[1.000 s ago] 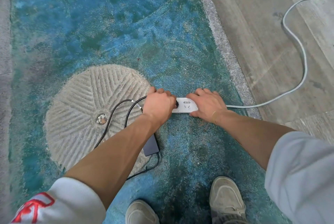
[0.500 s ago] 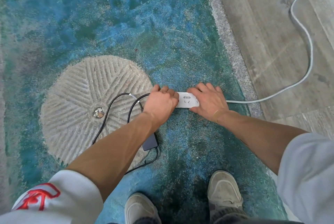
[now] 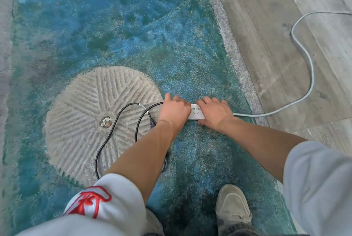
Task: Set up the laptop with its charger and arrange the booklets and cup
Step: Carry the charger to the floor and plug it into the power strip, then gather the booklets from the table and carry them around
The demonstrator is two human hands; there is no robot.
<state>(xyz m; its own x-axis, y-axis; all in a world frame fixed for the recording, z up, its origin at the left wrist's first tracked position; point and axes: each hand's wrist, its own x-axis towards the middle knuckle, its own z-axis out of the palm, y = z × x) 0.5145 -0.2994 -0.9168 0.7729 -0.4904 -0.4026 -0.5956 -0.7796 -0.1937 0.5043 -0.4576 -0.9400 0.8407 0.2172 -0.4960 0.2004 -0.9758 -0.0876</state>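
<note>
Charger: black cable, looped over a round grooved stone at centre left of the frame; its near run passed under the left forearm at lower centre, and the brick was hidden there. The plug end could not be seen beneath the left hand.

Left hand: centre frame, knuckles up, fingers curled down over the left end of the power strip, presumably pressing the plug home; what it gripped was covered.

Right hand: just right of it, fingers bent over the strip's right end, thumb at the near edge, holding the strip down on the blue-green floor.

Handling note, as judgement: the plug should go in straight, with the right hand bracing the strip so it would not slide, and the push should end only when the plug sat flush.

Strip's grey cord: ran right, then curved to the upper right over grey boards.

Laptop, booklets, cup: not in view.
</note>
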